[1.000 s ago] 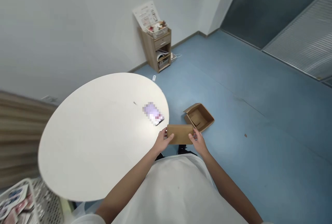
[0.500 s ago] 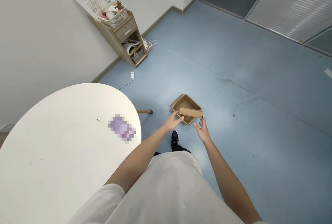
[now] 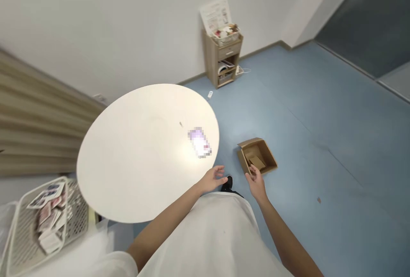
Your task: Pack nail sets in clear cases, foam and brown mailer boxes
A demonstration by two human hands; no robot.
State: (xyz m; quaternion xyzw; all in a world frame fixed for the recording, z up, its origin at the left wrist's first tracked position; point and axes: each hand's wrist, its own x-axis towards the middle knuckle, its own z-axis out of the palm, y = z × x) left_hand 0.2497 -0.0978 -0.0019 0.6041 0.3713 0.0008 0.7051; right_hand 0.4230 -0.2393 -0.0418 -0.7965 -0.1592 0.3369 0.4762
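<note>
Blue floor [image 3: 297,148], white table [image 3: 144,153] (round).

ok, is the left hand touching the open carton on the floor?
Apart. The head view shows blue floor and a shoe between the left hand and the open carton.

Head view — worn high, facing forward and steeply down.

A plain white shirt [image 3: 221,238] is covering the torso, its loose cloth forming soft folds and bearing one tiny, faint dot [image 3: 224,231]. A short white sleeve [image 3: 120,263] is covering the left upper arm. Dark trousers [image 3: 236,193] are showing past the shirt, and a black shoe [image 3: 228,184] is displaying a thin pale sole edge [image 3: 232,179]. The left hand [image 3: 212,179] and right hand [image 3: 256,183] are both going bare.
</note>
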